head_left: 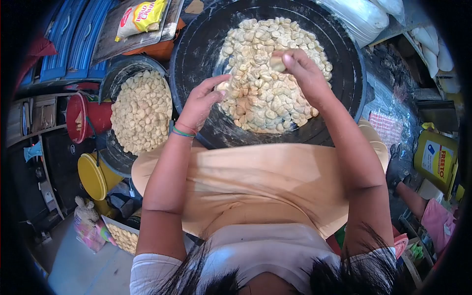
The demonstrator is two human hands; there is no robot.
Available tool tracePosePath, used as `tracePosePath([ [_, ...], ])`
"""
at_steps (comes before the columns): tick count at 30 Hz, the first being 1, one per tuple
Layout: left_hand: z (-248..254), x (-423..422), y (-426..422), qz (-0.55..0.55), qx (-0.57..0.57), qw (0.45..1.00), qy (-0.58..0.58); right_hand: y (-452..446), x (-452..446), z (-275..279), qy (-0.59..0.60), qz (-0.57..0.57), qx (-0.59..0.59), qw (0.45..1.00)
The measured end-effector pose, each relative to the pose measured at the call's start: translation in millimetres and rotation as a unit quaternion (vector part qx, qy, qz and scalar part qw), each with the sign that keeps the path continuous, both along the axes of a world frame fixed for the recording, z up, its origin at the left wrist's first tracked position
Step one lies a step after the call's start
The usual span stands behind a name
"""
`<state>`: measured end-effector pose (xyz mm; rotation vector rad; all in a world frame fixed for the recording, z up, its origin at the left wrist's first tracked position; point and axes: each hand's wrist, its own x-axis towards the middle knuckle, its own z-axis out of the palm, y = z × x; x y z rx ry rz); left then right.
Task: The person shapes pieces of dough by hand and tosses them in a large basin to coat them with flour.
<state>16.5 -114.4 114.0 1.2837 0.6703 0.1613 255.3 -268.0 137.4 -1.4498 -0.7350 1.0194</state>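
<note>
A wide black basin (201, 29) lies in front of my lap, with a heap of small pale dough-like pieces (268, 110) on its floor. Over the left side of the heap, my left hand (202, 101) pinches a small pale piece (223, 87) between thumb and fingers. My right hand (302, 71) is above the upper part of the heap, its fingers closed on a pale piece (277, 63). Both hands are above the heap and apart from each other.
A second black tub (109, 81) at the left holds more pieces. Beside it are a red bucket (101, 115) and a yellow bucket (93, 179). A yellow packet (142, 18) lies on a board at the upper left. Another person's arm (410, 196) shows at the right.
</note>
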Motion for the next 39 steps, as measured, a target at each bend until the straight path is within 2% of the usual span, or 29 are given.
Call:
tracePosePath([
  [2,-21.8,-20.6,0.3,0.072,0.007,0.997,0.020,-9.4,-5.1,-13.2,-0.115,0.069,-0.044,0.990],
  [3,-35.1,-31.2,2.6,0.074,0.040,0.995,0.051,-13.9,-8.4,-19.2,-0.173,0.103,-0.066,0.977],
  [4,-49.7,-41.8,5.0,0.078,0.073,0.991,0.081,-16.8,-10.8,-25.1,-0.135,0.148,-0.095,0.975],
  [6,-78.5,-57.2,6.8,0.075,0.140,0.980,0.118,-23.2,-14.2,-66.7,-0.055,0.163,-0.163,0.972],
  [8,-105.0,-59.5,18.5,0.065,0.213,0.966,0.130,-33.3,2.6,-141.9,-0.137,0.295,-0.326,0.888],
  [10,-130.5,-43.3,32.9,0.043,0.196,0.967,0.159,-53.1,1.5,-217.5,-0.068,0.364,-0.492,0.788],
  [11,-139.7,-29.3,39.0,0.031,0.188,0.967,0.170,-69.1,-4.9,-251.5,-0.012,0.332,-0.523,0.785],
  [12,-138.1,-12.0,40.9,0.029,0.114,0.978,0.172,-78.6,-12.3,-269.7,0.004,0.347,-0.551,0.759],
  [13,-151.7,2.7,45.9,0.026,0.077,0.979,0.186,-95.6,-19.2,-323.7,0.056,0.375,-0.556,0.740],
  [14,-175.7,16.2,53.2,0.023,0.040,0.979,0.201,-86.5,-37.5,-277.8,-0.004,0.392,-0.489,0.780],
  [15,-201.7,28.9,64.1,0.021,0.002,0.977,0.214,-94.9,-50.4,-343.2,0.002,0.389,-0.461,0.798],
  [16,-237.5,38.8,76.5,0.011,0.060,0.964,0.259,-72.8,-65.0,-279.5,0.031,0.316,-0.493,0.810],
  [18,-301.5,53.1,94.3,-0.014,0.173,0.921,0.348,-68.7,-86.9,-320.8,0.183,0.198,-0.471,0.840],
  [21,-300.8,60.4,70.5,0.044,0.304,0.862,0.404,-53.6,-106.0,-336.7,0.373,0.038,-0.350,0.859],
  [22,-294.6,60.0,62.2,0.033,0.241,0.878,0.411,-48.1,-116.9,-332.1,0.427,-0.012,-0.295,0.855],
  [25,-297.4,40.1,23.5,0.071,0.154,0.892,0.420,-8.2,-151.8,-310.9,0.579,-0.248,-0.238,0.739],
  [27,-299.8,28.1,4.5,0.065,0.101,0.883,0.453,10.4,-162.4,-317.7,0.621,-0.268,-0.205,0.707],
  [29,-312.0,15.1,-2.2,0.071,-0.110,0.922,0.365,17.4,-166.7,-312.6,0.661,-0.263,-0.146,0.688],
  [30,-313.6,12.1,0.1,0.071,-0.213,0.923,0.311,16.9,-167.6,-303.1,0.678,-0.248,-0.104,0.684],
  [31,-300.2,14.5,7.4,0.016,-0.223,0.921,0.320,16.1,-166.0,-292.0,0.692,-0.232,-0.064,0.681],
  [32,-286.3,15.1,15.3,-0.039,-0.234,0.914,0.328,9.5,-158.4,-280.7,0.715,-0.161,-0.068,0.677],
  [34,-232.3,20.6,19.7,-0.073,-0.314,0.893,0.314,14.2,-152.1,-269.1,0.661,-0.109,-0.093,0.736],
  [35,-201.7,24.3,22.2,-0.051,-0.377,0.879,0.288,22.5,-144.1,-260.6,0.630,-0.079,-0.103,0.766],
  [36,-181.3,24.3,20.9,-0.012,-0.393,0.888,0.240,32.5,-131.4,-232.2,0.596,-0.073,-0.090,0.794],
  [39,-143.5,19.5,25.9,-0.006,-0.353,0.930,0.105,54.0,-95.8,-140.5,0.386,-0.047,-0.138,0.911],
])
